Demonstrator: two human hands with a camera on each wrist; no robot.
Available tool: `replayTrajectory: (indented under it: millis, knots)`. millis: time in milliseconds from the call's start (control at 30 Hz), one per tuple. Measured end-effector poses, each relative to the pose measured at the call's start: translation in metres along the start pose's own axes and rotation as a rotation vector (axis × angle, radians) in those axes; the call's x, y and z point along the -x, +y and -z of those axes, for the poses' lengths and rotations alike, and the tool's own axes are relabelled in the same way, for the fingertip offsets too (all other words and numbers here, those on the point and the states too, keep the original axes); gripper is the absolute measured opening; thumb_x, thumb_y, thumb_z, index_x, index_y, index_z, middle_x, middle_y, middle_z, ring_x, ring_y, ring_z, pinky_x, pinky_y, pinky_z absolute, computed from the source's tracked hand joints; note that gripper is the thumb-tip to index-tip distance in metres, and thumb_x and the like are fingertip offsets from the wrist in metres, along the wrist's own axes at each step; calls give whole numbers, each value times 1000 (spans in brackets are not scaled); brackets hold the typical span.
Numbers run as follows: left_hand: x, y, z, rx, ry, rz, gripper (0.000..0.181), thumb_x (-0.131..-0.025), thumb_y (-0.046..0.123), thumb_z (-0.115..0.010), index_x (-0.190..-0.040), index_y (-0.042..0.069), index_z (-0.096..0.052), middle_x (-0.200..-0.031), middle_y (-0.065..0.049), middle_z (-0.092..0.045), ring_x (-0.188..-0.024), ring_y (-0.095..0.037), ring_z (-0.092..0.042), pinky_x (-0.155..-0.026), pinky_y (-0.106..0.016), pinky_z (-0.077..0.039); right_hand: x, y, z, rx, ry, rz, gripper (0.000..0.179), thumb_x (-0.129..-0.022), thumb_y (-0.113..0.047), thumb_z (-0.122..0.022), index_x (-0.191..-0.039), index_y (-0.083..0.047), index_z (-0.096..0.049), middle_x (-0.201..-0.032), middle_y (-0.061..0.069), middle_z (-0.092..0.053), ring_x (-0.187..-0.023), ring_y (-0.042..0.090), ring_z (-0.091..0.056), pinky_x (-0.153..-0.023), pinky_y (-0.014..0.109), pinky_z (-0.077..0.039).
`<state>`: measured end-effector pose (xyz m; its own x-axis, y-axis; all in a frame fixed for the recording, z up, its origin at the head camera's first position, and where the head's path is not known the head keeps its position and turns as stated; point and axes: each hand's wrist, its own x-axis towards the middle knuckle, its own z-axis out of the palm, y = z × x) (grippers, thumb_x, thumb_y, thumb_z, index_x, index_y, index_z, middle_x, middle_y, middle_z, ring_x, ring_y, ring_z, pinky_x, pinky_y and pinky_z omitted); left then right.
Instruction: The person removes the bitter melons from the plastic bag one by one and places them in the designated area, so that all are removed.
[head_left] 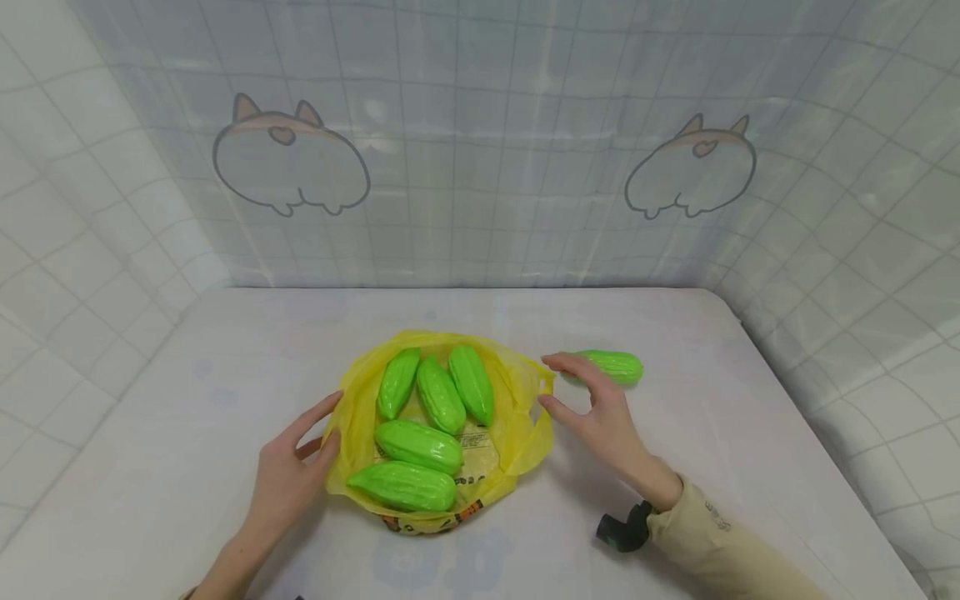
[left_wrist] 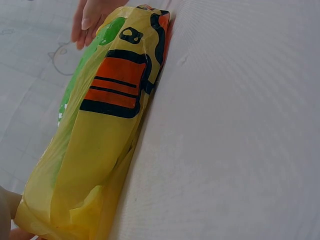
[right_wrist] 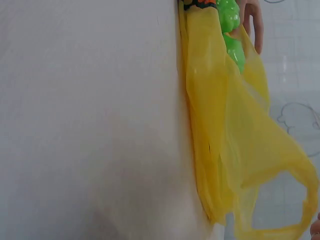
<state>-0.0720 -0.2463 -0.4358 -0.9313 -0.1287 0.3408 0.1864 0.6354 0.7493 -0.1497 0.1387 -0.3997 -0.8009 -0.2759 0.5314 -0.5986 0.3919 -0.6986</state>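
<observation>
Yellow bag: lies on the white table (head_left: 187,417), its mouth spread wide and facing up; yellow bag (head_left: 517,454) sits between the two hands, orange and black print on its near side.
Bag contents: I count five green vegetables (head_left: 417,446), ridged and shiny. Three lie lengthwise in the far half, near one another; two lie crosswise in the near half, one in front of the other. Some printing on the bag shows beside them.
Loose vegetable: a sixth vegetable (head_left: 618,367), same green, lies on the table to the right of the bag, partly hidden behind the right hand.
Left hand: left hand (head_left: 292,467) is at the bag's left rim. Fingers extended, thumb set apart from them, tips touching the plastic; not clenched.
Right hand: right hand (head_left: 603,421) is at the bag's right side. Thumb and forefinger spread apart, not clenched, with the bag's handle (right_wrist: 311,187) at their tips. Whether skin meets plastic there, I cannot tell.
Handle: forms a raised loop in the right wrist view.
Right forearm: beige sleeve (head_left: 727,542), small dark lettering near the cuff; a black object (head_left: 626,529) just beside the wrist, exact nature unclear.
Backdrop: pale sheet (head_left: 480,242) with a grid pattern, bearing two cartoon dogs (head_left: 292,162) drawn from behind.
</observation>
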Motion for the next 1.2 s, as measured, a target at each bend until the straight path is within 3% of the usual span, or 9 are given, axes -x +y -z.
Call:
replayTrajectory:
  millis: [267, 400, 733, 1200]
  knots:
    - [0, -2, -1, 0, 9, -17, 52, -94, 0, -61, -142, 20, -57, -140, -11, -60, -123, 21, -38, -83, 1, -46, -2, -2, -19, 39, -54, 22, 47, -83, -8, -80, -128, -8, -65, -127, 4, -66, -110, 24, -61, -98, 42, -53]
    - [0, -3, -1, 5, 11, -16, 52, -94, 0, -61, -142, 20, -58, -140, -11, -60, -122, 22, -38, -83, 1, -47, -4, -2, -31, 84, -56, 39, 47, -81, -9, -81, -125, -4, -66, -126, 6, -67, -110, 25, -63, -95, 46, -55]
    - [0, -5, -3, 13, 16, -21, 53, -93, -2, -61, -142, 21, -58, -140, -10, -60, -122, 22, -39, -83, 0, -47, -8, -4, -56, 120, -72, -19, 47, -79, -9, -83, -121, 2, -65, -123, 14, -67, -111, 31, -64, -95, 48, -57]
    - [1, -5, -3, 19, 22, -23, 53, -93, -2, -61, -141, 22, -58, -140, -9, -61, -122, 21, -40, -83, 0, -48, -9, 5, -83, 140, -167, -109, 56, -81, -17, -83, -129, 0, -60, -127, 14, -62, -111, 29, -63, -96, 44, -56]
